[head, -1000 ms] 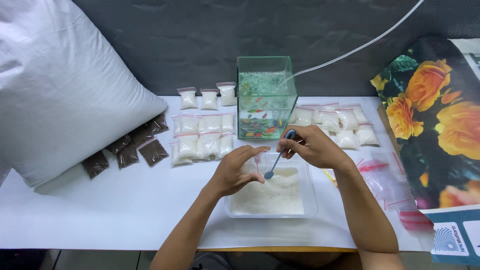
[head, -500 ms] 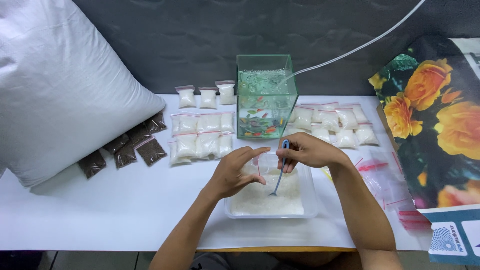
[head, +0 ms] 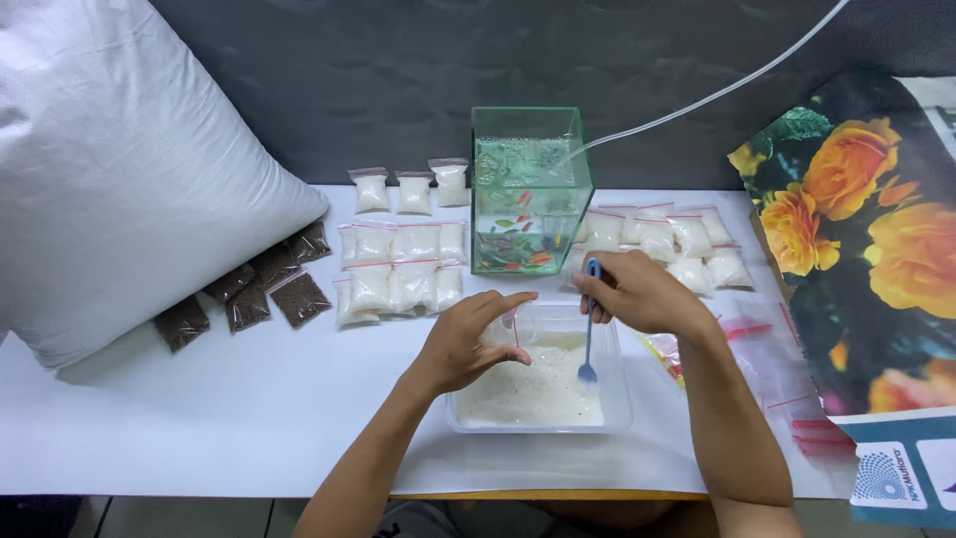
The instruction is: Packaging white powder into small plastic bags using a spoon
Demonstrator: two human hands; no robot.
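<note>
Spoon (head: 589, 329), blue-handled, in right hand (head: 642, 294) grip over clear tray (head: 617, 399) of white granules; left hand (head: 468, 339) pinches small clear bag (head: 520, 324).

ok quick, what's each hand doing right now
left hand: closed on a small clear bag, over the tray
right hand: closed on a blue spoon, tip in the white grains

1. The left forearm is reaching up from the lower edge, angling to the right.
2. The left hand (head: 466, 344) is hovering palm down, fingers curling and thumb pinching toward the index finger.
3. The right forearm is coming in from the lower right, leaning to the left.
4. The right hand (head: 642, 294) is closing into a loose fist, knuckles facing up, its fingertips pinching.
</note>
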